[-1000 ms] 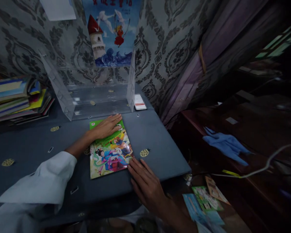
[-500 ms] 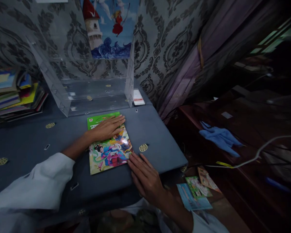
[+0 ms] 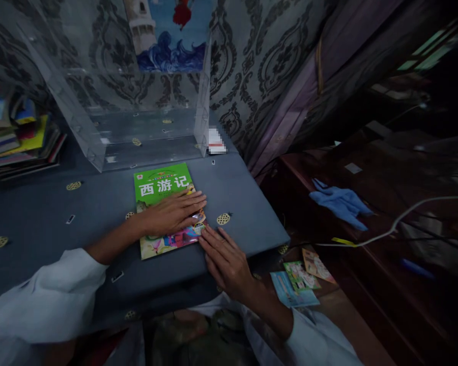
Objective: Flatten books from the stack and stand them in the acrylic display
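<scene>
A closed picture book [image 3: 162, 184] with a green top and colourful drawings lies flat near the table's front edge, white characters across its cover. My left hand [image 3: 175, 211] rests flat over the middle of the cover, fingers stretched toward the right edge; it hides much of the drawing. At the book's lower right corner is my right hand [image 3: 227, 259], its fingers extended and lying close together, the tips touching the corner. Neither hand grasps the book.
Behind the book stands a clear acrylic rack [image 3: 148, 152] on the blue-grey tablecloth [image 3: 248, 203]. Stacked books [image 3: 19, 142] are at the left. Right of the table, a blue cloth [image 3: 339, 203] lies on dark red furniture, with a white cable [image 3: 412, 208] nearby and several booklets [image 3: 295, 284] lower down.
My left hand has slid down the cover toward me, uncovering the white characters. My right hand stays at the lower right corner. The whole view has shifted slightly.
</scene>
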A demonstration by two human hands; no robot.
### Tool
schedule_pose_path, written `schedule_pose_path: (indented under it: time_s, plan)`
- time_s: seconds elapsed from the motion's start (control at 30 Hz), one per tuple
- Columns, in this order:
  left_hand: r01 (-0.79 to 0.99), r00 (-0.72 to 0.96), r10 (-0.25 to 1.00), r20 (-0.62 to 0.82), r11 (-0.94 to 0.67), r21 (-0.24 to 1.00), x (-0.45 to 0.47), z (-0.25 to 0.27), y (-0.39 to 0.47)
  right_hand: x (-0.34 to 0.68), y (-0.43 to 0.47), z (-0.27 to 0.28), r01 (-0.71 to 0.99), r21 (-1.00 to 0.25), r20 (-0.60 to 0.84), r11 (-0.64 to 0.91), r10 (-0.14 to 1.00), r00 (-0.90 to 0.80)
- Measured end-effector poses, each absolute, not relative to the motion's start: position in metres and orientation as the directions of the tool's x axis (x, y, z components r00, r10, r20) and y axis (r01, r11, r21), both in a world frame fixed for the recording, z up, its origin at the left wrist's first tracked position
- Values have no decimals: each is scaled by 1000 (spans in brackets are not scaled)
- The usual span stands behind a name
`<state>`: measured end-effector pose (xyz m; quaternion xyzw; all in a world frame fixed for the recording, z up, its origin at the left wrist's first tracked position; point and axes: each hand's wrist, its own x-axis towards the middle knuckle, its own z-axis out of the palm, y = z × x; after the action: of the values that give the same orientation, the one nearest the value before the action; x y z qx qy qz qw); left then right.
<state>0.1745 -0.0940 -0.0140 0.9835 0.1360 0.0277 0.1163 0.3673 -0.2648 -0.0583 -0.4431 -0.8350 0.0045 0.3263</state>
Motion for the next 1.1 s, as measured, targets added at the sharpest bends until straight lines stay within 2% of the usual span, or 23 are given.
schedule_pose_path:
  time_s: [0.17,0.4,0.87,1.1]
  plan:
    - [250,964,264,24,-935,252,172,-15,-116,367,-265,-56,741,-291,548,605,740,-389]
    - [207,970,234,60,-933,293,167,-15,-139,372,-273,-59,745,-346,593,570,748,-297]
    - [192,972,217,88,-954,228,167,-17,-150,374,-273,-61,748,-356,618,560,742,-260]
    - [133,976,175,132,-952,275,166,-16,-150,377,-277,-66,740,-375,630,559,739,-239]
